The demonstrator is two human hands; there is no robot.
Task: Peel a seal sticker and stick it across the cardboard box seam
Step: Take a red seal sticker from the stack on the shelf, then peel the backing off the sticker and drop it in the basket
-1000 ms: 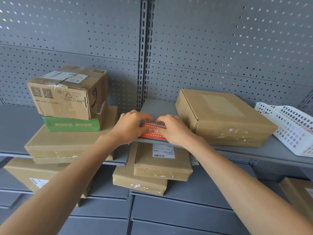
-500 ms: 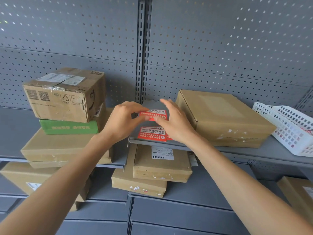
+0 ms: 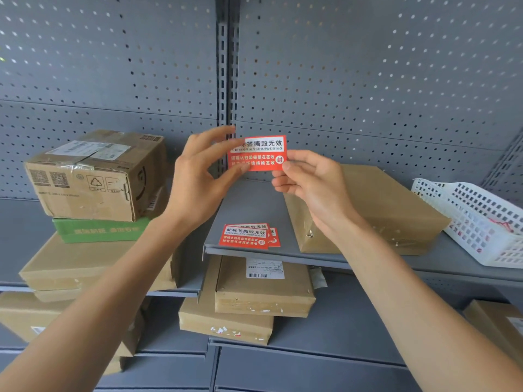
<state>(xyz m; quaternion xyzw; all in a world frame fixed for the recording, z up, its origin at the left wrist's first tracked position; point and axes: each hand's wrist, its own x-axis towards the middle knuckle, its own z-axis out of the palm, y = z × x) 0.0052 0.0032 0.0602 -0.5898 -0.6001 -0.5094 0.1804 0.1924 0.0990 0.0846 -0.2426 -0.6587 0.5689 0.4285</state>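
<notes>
In front of the grey perforated back panel (image 3: 368,80) of a metal shelving unit, both hands hold up a red rectangular seal sticker (image 3: 257,153) with white and black print, its face toward the camera. The left hand (image 3: 198,179) pinches the sticker's left edge between thumb and fingers, the other fingers loosely spread. The right hand (image 3: 308,179) grips the lower right corner between thumb and forefinger, the remaining fingers curled beneath. The sticker is in the air, well above the grey metal shelf (image 3: 243,202). On that shelf, near its front edge, lies a small stack of similar red stickers (image 3: 247,236). Just right of the hands rests a flat brown cardboard box (image 3: 382,205), and beyond it a white plastic lattice basket (image 3: 475,219). To the left, a taped brown carton (image 3: 96,174) sits on a green box (image 3: 99,229) atop flat brown parcels (image 3: 85,267). On the shelf below lie two more stacked flat cardboard parcels (image 3: 254,295).
</notes>
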